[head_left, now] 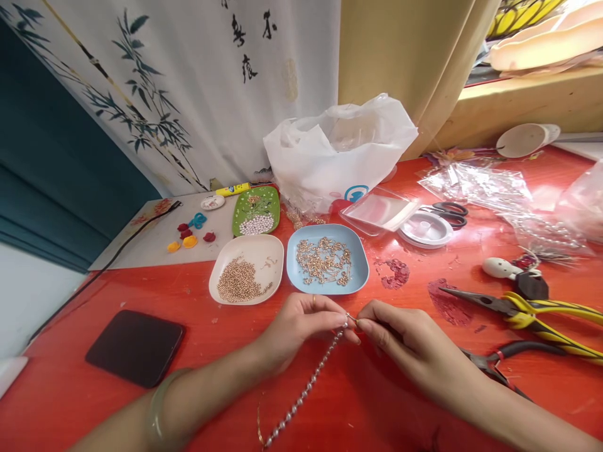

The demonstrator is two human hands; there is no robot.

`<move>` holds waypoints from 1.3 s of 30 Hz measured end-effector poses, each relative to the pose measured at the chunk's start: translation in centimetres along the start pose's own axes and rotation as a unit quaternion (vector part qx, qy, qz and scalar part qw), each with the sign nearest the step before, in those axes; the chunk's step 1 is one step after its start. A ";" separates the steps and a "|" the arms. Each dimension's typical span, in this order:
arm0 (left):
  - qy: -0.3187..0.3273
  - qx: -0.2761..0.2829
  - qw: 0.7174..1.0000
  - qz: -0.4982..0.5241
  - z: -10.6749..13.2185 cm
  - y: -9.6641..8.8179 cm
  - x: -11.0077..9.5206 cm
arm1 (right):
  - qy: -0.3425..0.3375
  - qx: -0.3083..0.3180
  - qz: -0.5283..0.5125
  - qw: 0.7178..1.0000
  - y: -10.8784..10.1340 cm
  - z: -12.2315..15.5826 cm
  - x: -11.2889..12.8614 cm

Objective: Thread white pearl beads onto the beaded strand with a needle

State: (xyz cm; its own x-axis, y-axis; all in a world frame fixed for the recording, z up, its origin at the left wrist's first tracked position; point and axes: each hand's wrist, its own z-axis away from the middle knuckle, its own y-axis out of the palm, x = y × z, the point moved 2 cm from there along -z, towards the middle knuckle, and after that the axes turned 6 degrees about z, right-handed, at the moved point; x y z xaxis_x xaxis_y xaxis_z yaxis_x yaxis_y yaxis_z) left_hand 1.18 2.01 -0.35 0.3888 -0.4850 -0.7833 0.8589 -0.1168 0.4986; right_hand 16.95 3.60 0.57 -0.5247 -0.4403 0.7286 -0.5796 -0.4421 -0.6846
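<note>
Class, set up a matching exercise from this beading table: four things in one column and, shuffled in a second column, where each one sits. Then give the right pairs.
Things
1. String of white pearl beads
2. Round gold beads
3. Yellow-handled pliers
4. Flat black rectangular pad

Places
A. On the red table, left of the left hand
B. In the cream dish
C. Pinched at its top end between both hands, left and right hand
D. On the table, right of the right hand

Pairs: 1-C, 2-B, 3-D, 4-A
</note>
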 end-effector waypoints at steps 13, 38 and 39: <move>-0.009 -0.011 1.000 -0.020 0.0 0.0 -0.1 | -0.025 -0.030 0.038 0.999 -0.2 0.2 0.1; 0.021 -0.071 0.996 0.045 0.2 -0.1 -0.2 | -0.158 -0.212 0.353 0.897 -1.0 1.0 0.8; 0.021 -0.070 0.996 0.048 0.2 -0.1 -0.2 | -0.186 -0.215 0.365 0.887 -0.9 1.1 1.1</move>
State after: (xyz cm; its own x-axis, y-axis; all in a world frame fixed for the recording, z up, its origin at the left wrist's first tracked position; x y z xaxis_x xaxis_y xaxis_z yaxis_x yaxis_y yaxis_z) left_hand 1.00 1.92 -0.18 0.4831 -0.4508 -0.7506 0.8537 0.0523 0.5181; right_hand 17.58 2.64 1.90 -0.6630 -0.7484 -0.0172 -0.3964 0.3705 -0.8400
